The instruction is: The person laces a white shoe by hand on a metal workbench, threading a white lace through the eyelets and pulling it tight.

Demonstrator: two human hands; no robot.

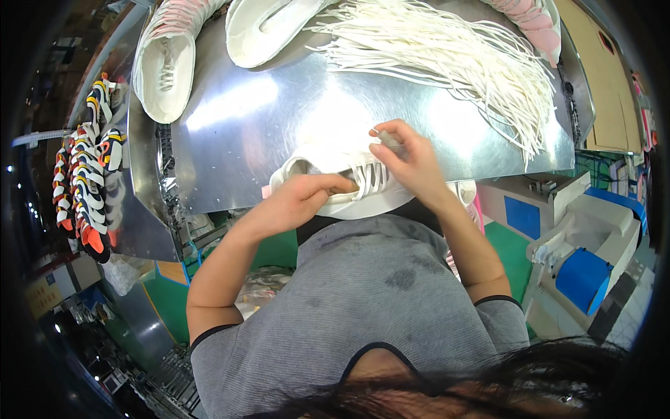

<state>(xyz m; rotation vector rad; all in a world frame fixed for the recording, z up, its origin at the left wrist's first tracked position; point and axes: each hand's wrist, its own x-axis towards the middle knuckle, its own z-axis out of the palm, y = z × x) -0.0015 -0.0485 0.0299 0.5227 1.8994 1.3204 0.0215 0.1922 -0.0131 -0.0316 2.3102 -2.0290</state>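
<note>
A white low shoe (349, 202) lies across the table's near edge in front of me, its toe toward the right. White lace strands (370, 178) run in rows over its opening. My left hand (307, 199) is closed at the shoe's collar, thumb and fingers pressed together on the edge beside the laces; the fingertips are partly inside the shoe. Just above the laces, my right hand (413, 160) holds a small greyish stub-like tool (391, 142) between thumb and fingers. The exact kind of this tool cannot be made out.
Loose white laces (447, 56) lie in a big pile on the metal table (230, 160). Rows of white-and-pink shoes (164, 70) stand along its far side. Colourful shoe parts (87, 181) hang at left. A grey machine with a blue cover (585, 279) stands at right.
</note>
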